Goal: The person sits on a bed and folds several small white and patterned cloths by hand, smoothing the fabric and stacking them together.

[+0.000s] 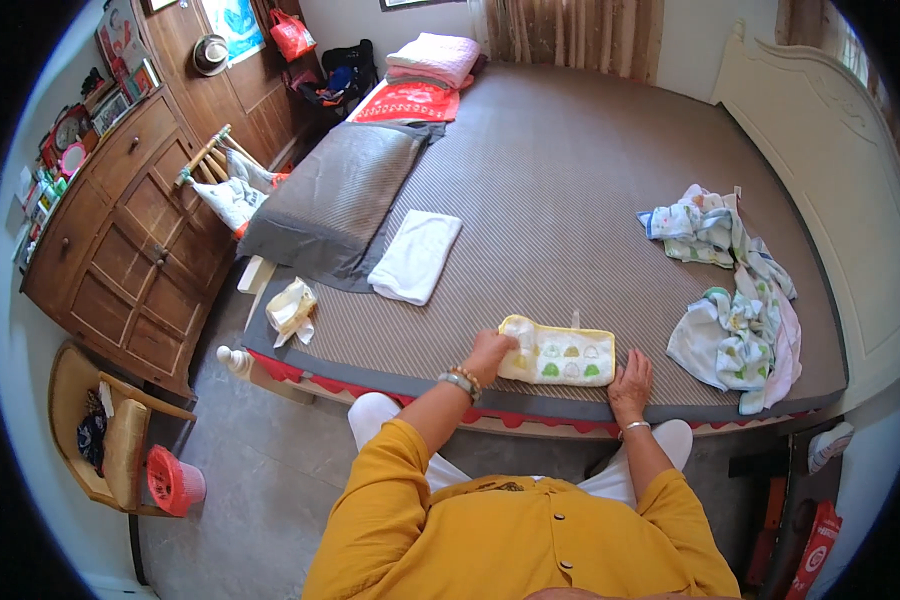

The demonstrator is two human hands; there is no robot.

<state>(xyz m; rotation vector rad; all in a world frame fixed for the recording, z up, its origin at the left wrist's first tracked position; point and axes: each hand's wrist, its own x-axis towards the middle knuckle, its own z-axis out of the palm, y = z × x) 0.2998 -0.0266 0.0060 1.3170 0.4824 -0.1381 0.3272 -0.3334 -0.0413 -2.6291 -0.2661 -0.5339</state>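
A small white towel (567, 356) with yellow edging and green and yellow printed shapes lies flat near the front edge of the bed. At its left end, my left hand (490, 355) is closed on the edge, the fingertips partly hidden. My right hand (630, 387) rests beside the towel's right edge, palm down with the fingers stretched out. To the left and farther back is a folded white towel (416, 256). On the right side of the bed is a loose heap of printed baby cloths (742, 335), crumpled together.
The bed (570, 180) has a brown striped mat and a pale headboard (820, 110). A tissue pack (291, 310) sits at its front left corner. Bedding (430, 62) is stacked at the far left. A chair (120, 440) and red bin (174, 482) stand on the floor.
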